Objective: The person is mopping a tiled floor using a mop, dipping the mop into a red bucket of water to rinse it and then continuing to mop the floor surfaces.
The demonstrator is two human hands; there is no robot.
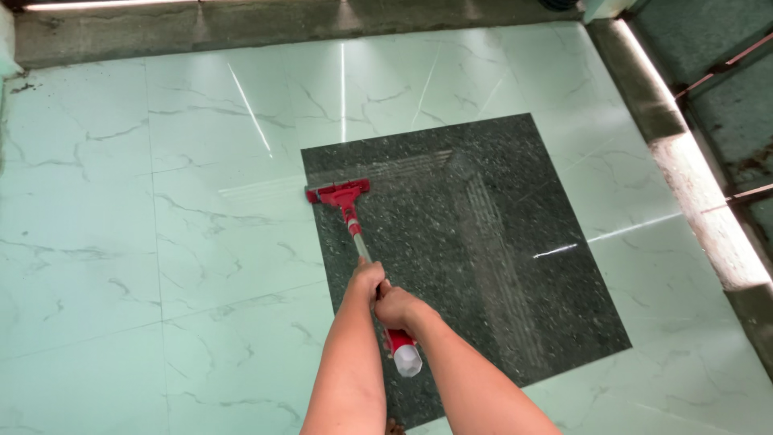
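A red floor squeegee point(339, 193) with a silver pole and a red-and-white handle end rests its blade on the left edge of a dark speckled floor slab point(499, 242). My left hand point(366, 279) grips the pole higher up. My right hand point(398, 308) grips it just behind, near the handle end point(405, 357). Both forearms reach in from the bottom of the view. Wet streaks run across the dark slab from the blade toward the right.
Glossy white marble-pattern tiles point(161, 242) surround the dark slab. A raised concrete curb point(692, 161) runs along the right side, and another curb point(241, 28) borders the far edge. Beyond the right curb lies rough grey ground.
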